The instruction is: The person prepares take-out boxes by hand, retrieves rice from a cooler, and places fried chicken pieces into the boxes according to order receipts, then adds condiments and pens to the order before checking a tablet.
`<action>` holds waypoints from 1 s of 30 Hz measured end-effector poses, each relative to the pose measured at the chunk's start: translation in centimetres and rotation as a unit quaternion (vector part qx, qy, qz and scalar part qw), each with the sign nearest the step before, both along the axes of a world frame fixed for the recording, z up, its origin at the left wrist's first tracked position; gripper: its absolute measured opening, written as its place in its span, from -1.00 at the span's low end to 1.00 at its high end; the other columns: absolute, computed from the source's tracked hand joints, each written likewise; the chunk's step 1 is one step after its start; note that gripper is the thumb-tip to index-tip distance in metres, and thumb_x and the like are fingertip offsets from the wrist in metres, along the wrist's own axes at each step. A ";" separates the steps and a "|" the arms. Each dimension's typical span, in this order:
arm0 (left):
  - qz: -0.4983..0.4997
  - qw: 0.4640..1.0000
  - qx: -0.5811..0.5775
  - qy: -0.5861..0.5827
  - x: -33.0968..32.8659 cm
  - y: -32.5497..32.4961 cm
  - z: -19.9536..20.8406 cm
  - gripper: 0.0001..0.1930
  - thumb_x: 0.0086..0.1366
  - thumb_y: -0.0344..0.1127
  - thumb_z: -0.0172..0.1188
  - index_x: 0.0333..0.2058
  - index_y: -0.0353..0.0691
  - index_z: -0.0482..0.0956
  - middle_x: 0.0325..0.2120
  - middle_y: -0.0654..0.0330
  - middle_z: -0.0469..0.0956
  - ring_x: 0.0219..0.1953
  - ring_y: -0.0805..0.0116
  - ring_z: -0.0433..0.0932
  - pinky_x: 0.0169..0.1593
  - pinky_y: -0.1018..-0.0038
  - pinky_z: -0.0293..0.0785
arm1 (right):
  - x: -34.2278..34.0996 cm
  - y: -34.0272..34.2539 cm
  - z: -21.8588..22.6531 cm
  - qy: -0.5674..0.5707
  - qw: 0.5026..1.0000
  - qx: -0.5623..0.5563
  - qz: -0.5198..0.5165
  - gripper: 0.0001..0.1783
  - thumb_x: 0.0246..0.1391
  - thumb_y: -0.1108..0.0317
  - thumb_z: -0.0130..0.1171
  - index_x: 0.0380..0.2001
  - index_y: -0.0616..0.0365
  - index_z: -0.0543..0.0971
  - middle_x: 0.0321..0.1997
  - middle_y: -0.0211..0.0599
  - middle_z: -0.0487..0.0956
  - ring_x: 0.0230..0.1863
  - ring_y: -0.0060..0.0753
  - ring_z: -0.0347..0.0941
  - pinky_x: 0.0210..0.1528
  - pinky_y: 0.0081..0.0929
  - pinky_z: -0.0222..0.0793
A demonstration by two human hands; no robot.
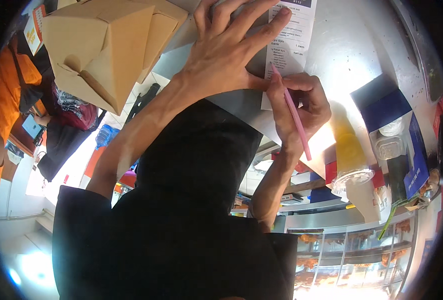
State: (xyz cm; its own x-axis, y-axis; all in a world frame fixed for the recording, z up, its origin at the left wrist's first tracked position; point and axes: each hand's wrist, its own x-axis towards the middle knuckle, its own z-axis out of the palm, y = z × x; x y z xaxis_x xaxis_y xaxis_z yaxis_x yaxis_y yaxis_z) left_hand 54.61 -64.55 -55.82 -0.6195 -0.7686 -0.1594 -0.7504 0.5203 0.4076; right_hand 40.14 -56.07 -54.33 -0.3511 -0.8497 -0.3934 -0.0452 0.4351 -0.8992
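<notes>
A long white printed receipt (pixel 301 37) lies on the metal counter at the top of the head view. My left hand (pixel 226 52) is spread over its left edge, fingers apart, with one fingertip on the paper. In my right hand (pixel 304 102) is a slim pink pen (pixel 296 117), pinched between thumb and fingers. Its tip meets the lower part of the receipt, just below the printed lines. My right hand covers the bottom end of the paper.
Brown cardboard food boxes (pixel 99 45) stand left of my left hand. Right of my right hand are a yellow drink cup (pixel 351 155) with a clear lid and a dark blue box (pixel 384 102) holding clear containers. A glass display case (pixel 351 255) sits at lower right. A person in orange (pixel 1 105) is at far left.
</notes>
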 end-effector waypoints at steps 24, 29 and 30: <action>-0.022 0.997 0.013 0.067 1.0 -1.0 0.7 -0.25 0.05 0.02 0.28 0.21 -0.14 0.34 0.32 0.18 0.13 0.26 0.10 0.08 0.28 0.04 -0.15 | -1.1 -2.0 3.8 0.066 0.997 0.016 -0.042 -0.47 -0.12 0.71 0.12 0.00 0.18 0.40 -0.28 -0.33 0.40 -0.47 -0.62 0.27 -0.46 -0.59 0.25; 0.073 0.993 0.030 0.085 -0.8 -0.1 3.1 -0.23 0.20 0.01 0.19 0.25 -0.34 0.20 0.32 -0.08 0.04 0.26 -0.03 0.06 0.28 -0.02 -0.17 | -3.8 -1.6 6.2 0.124 0.929 0.058 -0.343 -0.37 0.08 0.52 0.16 0.19 0.28 0.16 -0.40 -0.19 0.50 -0.58 -0.44 0.37 -0.46 -0.48 0.31; 0.069 0.995 0.018 0.066 -1.4 0.1 3.4 -0.19 0.22 0.05 0.18 0.29 -0.32 0.13 0.32 -0.15 -0.01 0.26 -0.04 0.04 0.27 -0.07 -0.16 | -4.4 -0.4 4.3 0.209 0.924 0.069 -0.313 -0.40 0.11 0.42 0.17 0.18 0.28 0.19 -0.42 -0.17 0.53 -0.55 -0.33 0.43 -0.43 -0.39 0.33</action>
